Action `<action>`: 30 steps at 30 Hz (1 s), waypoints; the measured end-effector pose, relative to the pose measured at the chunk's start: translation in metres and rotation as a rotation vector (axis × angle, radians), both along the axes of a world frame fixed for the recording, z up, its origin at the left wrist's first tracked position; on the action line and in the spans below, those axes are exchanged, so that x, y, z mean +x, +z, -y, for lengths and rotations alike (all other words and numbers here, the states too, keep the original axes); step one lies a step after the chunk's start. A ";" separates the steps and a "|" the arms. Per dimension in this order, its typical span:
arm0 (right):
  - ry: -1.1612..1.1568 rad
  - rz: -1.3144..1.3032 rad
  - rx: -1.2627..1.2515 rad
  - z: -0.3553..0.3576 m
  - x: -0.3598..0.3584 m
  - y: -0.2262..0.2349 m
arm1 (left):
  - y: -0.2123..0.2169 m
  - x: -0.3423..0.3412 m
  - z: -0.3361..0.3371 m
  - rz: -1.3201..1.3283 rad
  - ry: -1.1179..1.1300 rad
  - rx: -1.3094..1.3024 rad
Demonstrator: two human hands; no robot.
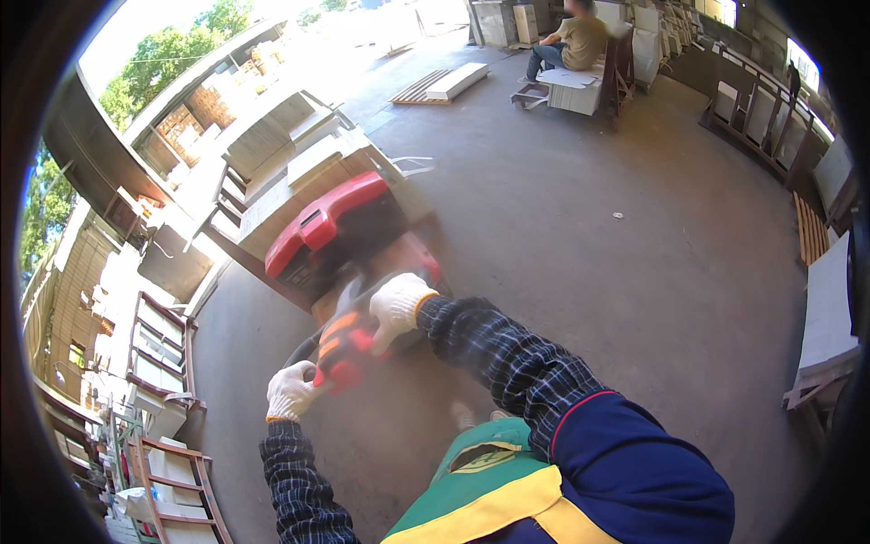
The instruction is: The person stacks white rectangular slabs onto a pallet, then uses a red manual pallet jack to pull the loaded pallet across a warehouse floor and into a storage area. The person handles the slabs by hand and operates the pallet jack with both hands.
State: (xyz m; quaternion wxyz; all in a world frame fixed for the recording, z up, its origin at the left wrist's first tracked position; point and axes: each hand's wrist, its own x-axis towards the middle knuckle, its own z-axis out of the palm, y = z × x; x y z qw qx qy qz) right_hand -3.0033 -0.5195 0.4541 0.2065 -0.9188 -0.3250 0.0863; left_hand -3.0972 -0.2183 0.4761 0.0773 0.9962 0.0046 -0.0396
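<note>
Pallet truck (331, 222) in red and black stands ahead of the person, its near parts blurred. Its handle (341, 349), red with orange stripes, reaches back from it toward the person. The two hands are apart, both in white knitted gloves and curled around that handle: the left hand (292, 392) on its left side, the right hand (399, 306) on its right side, nearer the truck's body. How tightly they squeeze, I cannot tell. Dark checked sleeves (517, 354) cover the forearms.

Just beyond the truck's red hood lie pale boards (315, 163). Left of the truck stands a brown rack (188, 349) with pale panels. Farther beyond the truck, on its left, there are green trees (181, 56) in bright light.

To the truck's right spreads a grey floor (580, 245) with a small white scrap (618, 216) on it. Beyond the truck and to its right, well apart from it, another person (580, 43) sits next to a white stack (571, 98). Between that person and the truck lies a slatted pallet (417, 88) bearing a pale slab (458, 82).
</note>
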 end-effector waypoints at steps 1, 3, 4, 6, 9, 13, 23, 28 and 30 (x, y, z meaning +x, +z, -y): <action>-0.003 0.024 0.020 0.003 -0.007 0.001 | 0.001 -0.008 0.002 -0.013 0.016 0.006; -0.001 0.051 0.043 0.008 -0.020 0.002 | 0.002 -0.019 0.008 0.013 -0.003 -0.004; -0.012 0.029 0.016 0.010 -0.024 0.002 | 0.001 -0.024 0.011 0.006 0.006 0.007; -0.005 0.025 0.026 0.016 -0.033 0.001 | -0.001 -0.034 0.014 0.040 -0.015 -0.013; -0.003 0.009 -0.009 0.020 -0.046 0.000 | -0.005 -0.047 0.017 0.066 -0.041 -0.024; -0.017 0.039 -0.008 -0.001 -0.077 0.000 | 0.002 -0.075 0.005 0.049 -0.028 -0.001; -0.054 0.039 -0.016 0.032 -0.120 -0.001 | -0.008 -0.113 0.029 0.089 -0.062 0.021; -0.092 -0.011 -0.030 0.039 -0.153 0.004 | -0.005 -0.144 0.034 0.079 -0.074 -0.002; -0.068 0.011 0.006 0.035 -0.167 0.003 | -0.005 -0.154 0.029 0.097 -0.096 -0.018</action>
